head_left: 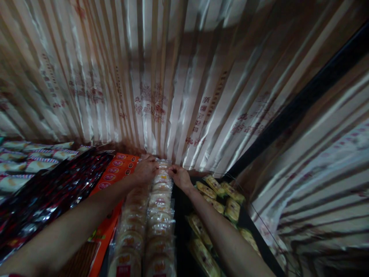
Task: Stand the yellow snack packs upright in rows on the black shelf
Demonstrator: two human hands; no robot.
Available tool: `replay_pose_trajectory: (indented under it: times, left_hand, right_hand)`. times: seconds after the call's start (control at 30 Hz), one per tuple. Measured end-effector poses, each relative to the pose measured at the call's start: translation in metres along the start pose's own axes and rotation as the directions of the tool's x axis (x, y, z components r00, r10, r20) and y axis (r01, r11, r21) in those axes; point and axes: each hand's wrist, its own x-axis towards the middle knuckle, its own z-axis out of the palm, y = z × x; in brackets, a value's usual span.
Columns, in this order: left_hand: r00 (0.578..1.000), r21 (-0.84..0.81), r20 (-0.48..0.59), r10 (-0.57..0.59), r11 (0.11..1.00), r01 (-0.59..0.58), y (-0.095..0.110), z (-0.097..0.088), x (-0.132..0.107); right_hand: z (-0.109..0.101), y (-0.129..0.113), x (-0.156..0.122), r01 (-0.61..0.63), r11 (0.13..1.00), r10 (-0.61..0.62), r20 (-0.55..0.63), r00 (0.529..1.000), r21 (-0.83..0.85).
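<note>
Two side-by-side rows of round flat pastries in clear wrappers run away from me, and both my hands are at the far end of the right row [160, 218]. My left hand [145, 170] reaches over the far end of the left row [129, 234]. Its curled fingers touch the left edge of the farthest wrapped pastry [163, 166]. On the opposite side, my right hand [180, 177] has thumb and fingers drawn into a pinch by that packet's right edge. Whatever lies between those fingertips is too small and dim to make out.
Left of the rows lie an orange printed package [115, 173], dark shiny packets [52, 192] and white wrapped packs [40, 161]. Yellow wrapped pieces [211, 192] rest on the dark surface at right. A pleated printed curtain [161, 96] hangs close behind; a dark pole [288, 111] slants across the right.
</note>
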Motion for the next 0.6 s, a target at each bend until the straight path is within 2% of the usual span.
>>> replay_pose_trajectory:
  times: [0.13, 0.3, 0.4, 0.5, 0.6]
  left_hand:
    - [0.995, 0.009, 0.092, -0.033, 0.999, 0.032, 0.008, -0.002, 0.000]
    - [0.990, 0.016, 0.095, -0.107, 0.994, 0.106, 0.017, -0.004, 0.002]
    - [0.990, 0.004, 0.078, -0.120, 0.993, 0.121, 0.018, -0.004, 0.001]
    - [0.981, -0.023, 0.076, -0.180, 0.983, 0.182, 0.018, -0.003, -0.001]
    - [0.980, -0.053, 0.064, -0.190, 0.980, 0.193, 0.017, -0.001, -0.002]
  right_hand:
    - [-0.001, -0.001, -0.008, 0.009, 0.998, -0.009, -0.013, 1.000, 0.063]
    - [-0.015, -0.004, -0.023, 0.037, 0.999, -0.037, -0.093, 0.995, -0.005]
    - [-0.022, -0.003, -0.033, 0.028, 0.999, -0.029, -0.016, 0.999, -0.043]
    - [-0.022, 0.001, -0.038, 0.054, 0.998, -0.059, 0.107, 0.993, 0.043]
    - [-0.016, 0.004, -0.040, 0.063, 0.993, -0.076, 0.124, 0.989, 0.105]
